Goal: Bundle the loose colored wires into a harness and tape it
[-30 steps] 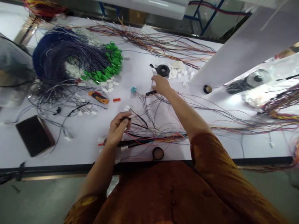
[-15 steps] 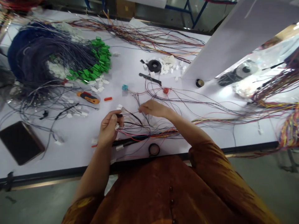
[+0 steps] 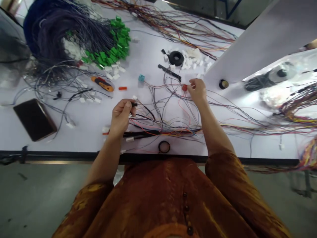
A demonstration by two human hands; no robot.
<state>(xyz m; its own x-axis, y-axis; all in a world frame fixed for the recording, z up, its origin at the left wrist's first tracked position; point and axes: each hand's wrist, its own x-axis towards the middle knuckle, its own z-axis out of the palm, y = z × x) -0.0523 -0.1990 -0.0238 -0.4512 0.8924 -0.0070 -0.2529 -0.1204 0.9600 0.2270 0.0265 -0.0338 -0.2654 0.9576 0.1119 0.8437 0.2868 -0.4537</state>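
The left hand [image 3: 121, 116] pinches a small black wire end [image 3: 134, 104] between thumb and fingertips. The right hand [image 3: 197, 91] has its fingers drawn together just beside a red connector [image 3: 184, 87]; whether they grip it, I cannot tell. Between the hands, thin multicoloured wires [image 3: 160, 112] lie loose and tangled, with many ends free, and run into a black-sleeved bundle [image 3: 141, 134] nearer the body. Far beyond the left hand, dark wires end in massed green connectors [image 3: 114, 43], apparently already fitted, while beyond the right hand loose white connectors [image 3: 192, 62] lie heaped, seemingly unattached.
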